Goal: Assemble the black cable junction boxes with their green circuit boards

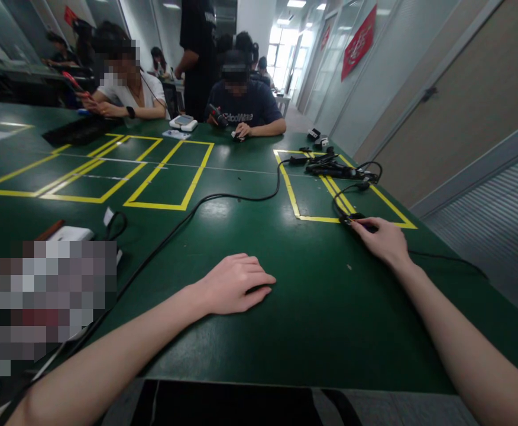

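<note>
My left hand (240, 284) lies palm down on the green table (303, 331), fingers relaxed and pointing right, holding nothing. Farther right, my right hand (381, 236) has its thumb and fingers closed on a small black object (362, 220) at the lower edge of a yellow tape frame (319, 219). A thin cable (336, 198) runs from that object up toward a bundle of black cables and adapters (334, 165). The fingers partly cover the object, so its exact shape is hidden.
A long black cable (206, 200) crosses the table from the bundle to the lower left, near a blurred pile (50, 290). More yellow frames (170, 174) mark the left side. Two people sit across the table; one handles a small item. Small black blocks (314, 134) stand at the back right.
</note>
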The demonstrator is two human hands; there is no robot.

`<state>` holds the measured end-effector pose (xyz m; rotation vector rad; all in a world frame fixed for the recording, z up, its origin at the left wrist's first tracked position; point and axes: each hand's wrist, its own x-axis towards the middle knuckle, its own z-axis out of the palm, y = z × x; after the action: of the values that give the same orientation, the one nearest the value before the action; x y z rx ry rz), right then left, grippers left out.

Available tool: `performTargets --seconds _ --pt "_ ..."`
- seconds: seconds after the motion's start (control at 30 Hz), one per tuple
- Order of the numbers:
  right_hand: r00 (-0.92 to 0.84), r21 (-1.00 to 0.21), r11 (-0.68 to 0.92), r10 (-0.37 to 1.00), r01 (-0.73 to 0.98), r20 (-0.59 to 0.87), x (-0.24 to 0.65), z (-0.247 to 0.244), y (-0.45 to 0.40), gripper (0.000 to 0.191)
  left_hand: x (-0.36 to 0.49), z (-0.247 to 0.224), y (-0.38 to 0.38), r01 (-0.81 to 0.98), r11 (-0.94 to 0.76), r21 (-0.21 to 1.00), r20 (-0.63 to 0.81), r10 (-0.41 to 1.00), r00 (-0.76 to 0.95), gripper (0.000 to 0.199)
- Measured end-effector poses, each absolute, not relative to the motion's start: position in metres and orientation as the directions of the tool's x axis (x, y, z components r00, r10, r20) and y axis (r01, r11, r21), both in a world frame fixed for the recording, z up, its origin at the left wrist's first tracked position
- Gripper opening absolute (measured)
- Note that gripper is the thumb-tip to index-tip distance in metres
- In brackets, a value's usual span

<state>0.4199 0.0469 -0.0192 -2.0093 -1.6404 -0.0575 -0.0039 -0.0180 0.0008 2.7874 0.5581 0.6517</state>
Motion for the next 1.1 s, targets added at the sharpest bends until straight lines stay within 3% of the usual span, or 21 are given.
performTargets --seconds 0.07,0.17,0.3,0.4,0.5,0.7,0.9,1.1 --pt "0.201 -0.42 -0.056 0.929 0.906 0.311 0.385 -0.018 0.043 0.04 -0.004 0.001 -0.017 0.32 -0.9 0.295 0.381 0.418 0.825 0.025" --pt "-0.098 -0.52 0.254 0.946 0.816 0.309 0.323 -0.012 0.025 0.032 -0.005 0.003 -0.016 0.356 -0.885 0.299 0.416 0.456 0.787 0.026" --pt "-0.547 -0.599 0.594 0.786 0.537 0.288 0.258 -0.001 -0.011 0.022 -0.007 0.006 -0.015 0.387 -0.863 0.326 0.5 0.504 0.704 0.029" --pt "-0.678 -0.635 0.671 0.671 0.383 0.301 0.241 0.002 -0.03 0.017 -0.009 0.006 -0.014 0.372 -0.867 0.331 0.451 0.492 0.745 0.032" --pt "-0.681 -0.632 0.705 0.637 0.323 0.362 0.242 0.001 -0.034 0.023 -0.01 0.004 -0.013 0.381 -0.861 0.337 0.367 0.492 0.789 0.038" --pt "-0.592 -0.612 0.722 0.658 0.323 0.465 0.251 0.002 -0.029 0.034 -0.01 0.004 -0.012 0.433 -0.834 0.342 0.34 0.539 0.771 0.058" --pt "-0.499 -0.555 0.726 0.685 0.406 0.531 0.254 0.0 -0.022 0.019 -0.009 0.001 -0.01 0.535 -0.768 0.353 0.276 0.631 0.725 0.077" --pt "-0.435 -0.568 0.646 0.763 0.51 0.477 0.26 -0.012 -0.01 0.023 -0.009 -0.005 -0.005 0.642 -0.699 0.314 0.215 0.711 0.669 0.088"
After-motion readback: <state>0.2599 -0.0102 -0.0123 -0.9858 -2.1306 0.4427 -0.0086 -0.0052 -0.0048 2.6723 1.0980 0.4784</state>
